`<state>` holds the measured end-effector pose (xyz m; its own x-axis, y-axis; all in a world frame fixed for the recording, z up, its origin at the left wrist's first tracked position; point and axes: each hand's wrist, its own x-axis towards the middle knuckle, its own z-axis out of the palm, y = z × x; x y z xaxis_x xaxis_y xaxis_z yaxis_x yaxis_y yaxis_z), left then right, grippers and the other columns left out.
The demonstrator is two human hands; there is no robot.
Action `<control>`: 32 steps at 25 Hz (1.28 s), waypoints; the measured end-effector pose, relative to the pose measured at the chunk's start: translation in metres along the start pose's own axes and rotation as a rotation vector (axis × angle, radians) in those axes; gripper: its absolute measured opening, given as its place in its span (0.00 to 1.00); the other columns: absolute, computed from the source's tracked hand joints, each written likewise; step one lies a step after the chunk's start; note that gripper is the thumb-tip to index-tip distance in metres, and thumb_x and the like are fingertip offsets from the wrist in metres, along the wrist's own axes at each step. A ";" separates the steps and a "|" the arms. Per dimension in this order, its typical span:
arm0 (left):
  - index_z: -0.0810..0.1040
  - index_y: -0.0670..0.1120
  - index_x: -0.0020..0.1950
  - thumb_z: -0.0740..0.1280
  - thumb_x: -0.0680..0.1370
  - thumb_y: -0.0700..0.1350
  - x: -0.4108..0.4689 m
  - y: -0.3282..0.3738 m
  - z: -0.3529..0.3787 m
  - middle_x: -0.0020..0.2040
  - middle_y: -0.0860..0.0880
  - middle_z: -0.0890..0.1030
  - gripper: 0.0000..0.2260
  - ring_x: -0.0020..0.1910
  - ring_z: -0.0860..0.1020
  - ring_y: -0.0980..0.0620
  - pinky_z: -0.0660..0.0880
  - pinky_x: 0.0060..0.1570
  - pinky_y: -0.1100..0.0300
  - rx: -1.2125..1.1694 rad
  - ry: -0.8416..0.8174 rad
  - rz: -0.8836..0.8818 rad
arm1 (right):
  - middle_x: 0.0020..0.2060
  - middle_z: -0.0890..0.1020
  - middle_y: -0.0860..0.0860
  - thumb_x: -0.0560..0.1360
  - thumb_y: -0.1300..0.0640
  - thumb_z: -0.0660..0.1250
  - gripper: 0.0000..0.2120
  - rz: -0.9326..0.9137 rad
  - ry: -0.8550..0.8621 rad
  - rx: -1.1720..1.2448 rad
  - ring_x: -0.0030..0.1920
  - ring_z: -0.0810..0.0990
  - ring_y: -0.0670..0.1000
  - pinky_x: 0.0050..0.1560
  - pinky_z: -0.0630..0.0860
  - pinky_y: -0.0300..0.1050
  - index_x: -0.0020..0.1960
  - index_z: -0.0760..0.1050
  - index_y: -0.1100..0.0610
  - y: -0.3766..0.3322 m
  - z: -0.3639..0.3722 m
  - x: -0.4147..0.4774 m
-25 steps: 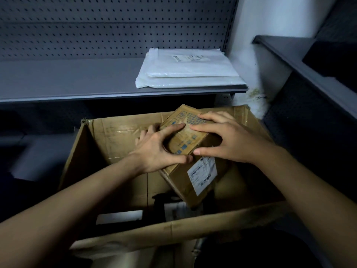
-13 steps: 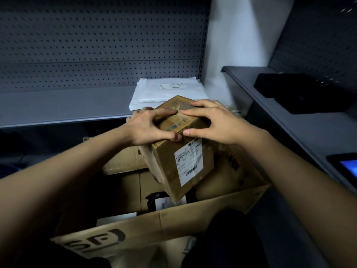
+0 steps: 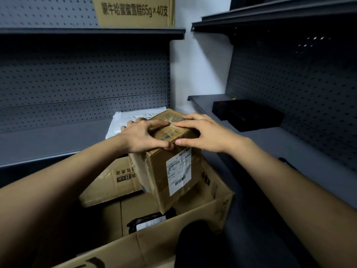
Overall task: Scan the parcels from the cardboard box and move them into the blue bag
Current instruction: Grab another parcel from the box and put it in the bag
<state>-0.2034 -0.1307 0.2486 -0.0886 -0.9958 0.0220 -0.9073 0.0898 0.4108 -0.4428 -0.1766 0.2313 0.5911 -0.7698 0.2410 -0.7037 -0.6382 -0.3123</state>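
A brown cardboard parcel (image 3: 160, 176) with a white shipping label on its side hangs tilted above the large open cardboard box (image 3: 208, 215). My left hand (image 3: 144, 138) grips its top left edge, thumb on the near side. My right hand (image 3: 201, 132) grips its top right edge the same way. Down inside the box lies a black bagged parcel (image 3: 148, 221) with a pale label. No blue bag is in view.
A grey shelf (image 3: 48, 140) behind the box carries flat white mailers (image 3: 123, 120). The right-hand shelf (image 3: 289, 151) holds a black device (image 3: 247, 115). A printed carton (image 3: 135, 11) stands on the upper shelf. Pegboard walls close both sides.
Both hands have lifted the parcel up out of the cardboard box, and my view has tilted upward, bringing the upper shelf and its carton into sight.
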 end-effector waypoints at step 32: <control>0.65 0.75 0.69 0.61 0.49 0.80 0.028 0.049 0.055 0.70 0.43 0.70 0.47 0.70 0.65 0.36 0.63 0.70 0.40 0.044 -0.030 -0.093 | 0.53 0.80 0.56 0.64 0.24 0.67 0.39 0.965 0.107 -0.386 0.54 0.80 0.59 0.42 0.68 0.48 0.60 0.67 0.52 0.123 -0.012 -0.202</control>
<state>-0.2727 -0.1528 0.2187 -0.0146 -0.9990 -0.0421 -0.9293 -0.0020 0.3692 -0.6532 -0.0997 0.1551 -0.3137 -0.9405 0.1308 -0.9476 0.3015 -0.1053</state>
